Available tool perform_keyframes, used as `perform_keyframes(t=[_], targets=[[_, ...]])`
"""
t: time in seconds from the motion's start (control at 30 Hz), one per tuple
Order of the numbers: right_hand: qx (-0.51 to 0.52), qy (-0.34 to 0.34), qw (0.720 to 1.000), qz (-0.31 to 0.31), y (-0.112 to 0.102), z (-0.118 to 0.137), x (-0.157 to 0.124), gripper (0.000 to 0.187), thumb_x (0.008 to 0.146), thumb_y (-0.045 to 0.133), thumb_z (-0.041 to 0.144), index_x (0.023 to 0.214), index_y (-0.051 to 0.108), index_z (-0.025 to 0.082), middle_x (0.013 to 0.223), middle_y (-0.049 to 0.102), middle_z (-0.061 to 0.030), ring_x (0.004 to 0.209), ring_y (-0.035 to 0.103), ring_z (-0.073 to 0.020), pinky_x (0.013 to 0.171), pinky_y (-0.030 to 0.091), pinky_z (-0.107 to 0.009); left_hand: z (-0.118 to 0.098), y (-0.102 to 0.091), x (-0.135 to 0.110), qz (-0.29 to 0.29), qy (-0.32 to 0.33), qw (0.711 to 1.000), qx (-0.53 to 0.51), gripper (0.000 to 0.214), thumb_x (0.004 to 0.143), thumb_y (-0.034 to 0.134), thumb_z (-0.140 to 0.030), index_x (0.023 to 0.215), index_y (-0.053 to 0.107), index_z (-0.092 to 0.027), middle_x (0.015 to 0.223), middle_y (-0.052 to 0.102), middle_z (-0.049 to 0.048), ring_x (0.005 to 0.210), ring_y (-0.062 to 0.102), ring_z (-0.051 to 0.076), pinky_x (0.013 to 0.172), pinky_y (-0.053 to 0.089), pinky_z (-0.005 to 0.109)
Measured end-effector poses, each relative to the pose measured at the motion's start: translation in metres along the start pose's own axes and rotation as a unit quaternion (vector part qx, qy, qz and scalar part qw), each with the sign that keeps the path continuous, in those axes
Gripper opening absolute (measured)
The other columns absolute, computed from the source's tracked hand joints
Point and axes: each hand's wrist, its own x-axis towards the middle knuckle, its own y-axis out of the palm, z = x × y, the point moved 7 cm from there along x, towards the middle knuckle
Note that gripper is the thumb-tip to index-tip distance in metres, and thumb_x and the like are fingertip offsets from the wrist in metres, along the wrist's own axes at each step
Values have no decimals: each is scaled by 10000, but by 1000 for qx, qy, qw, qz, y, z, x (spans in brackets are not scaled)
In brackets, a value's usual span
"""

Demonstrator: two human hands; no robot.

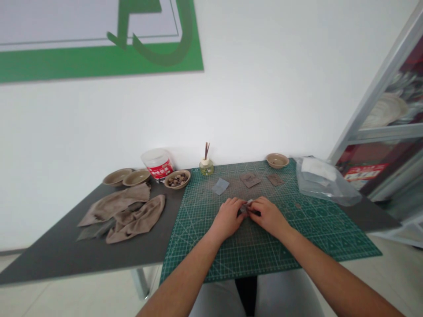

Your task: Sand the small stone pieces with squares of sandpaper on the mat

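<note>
Both my hands meet at the middle of the green cutting mat (231, 255). My left hand (228, 216) has its fingers curled and pinches a small pale and dark piece (247, 207) from the left. My right hand (268, 215) closes on the same piece from the right. The piece is too small and too covered to name. Just beyond the hands lie a grey square of paper (220, 186) and two brown flat pieces (250, 179) (275, 179) on the mat.
Brown cloths (127, 211) lie on the dark table at left, behind them two empty bowls (127, 177), a white tub (158, 164) and a bowl of small beads (177, 179). A reed diffuser (206, 165), another bowl (277, 160) and a clear plastic bag (322, 180) stand farther back and right.
</note>
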Motion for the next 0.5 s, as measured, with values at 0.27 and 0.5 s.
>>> perform_keyframes(t=[0.27,0.5], targets=[[-10,11,1000,-20,-2,-5,1,69,866,639,205,810,678,215,896,688,-38,932,577,-210,848,467,-357,-3,0,-1,2,17,1000,22,281,862,634,-278,1135,671,-224,1244,599,87,1132,518,278,1000,413,446],[-26,12,999,-24,-1,-2,0,76,875,633,209,810,674,208,884,677,-46,921,574,-213,850,464,-361,-3,0,-1,-3,22,999,36,293,859,639,-309,1137,661,-217,1227,603,87,1116,522,272,982,422,434]])
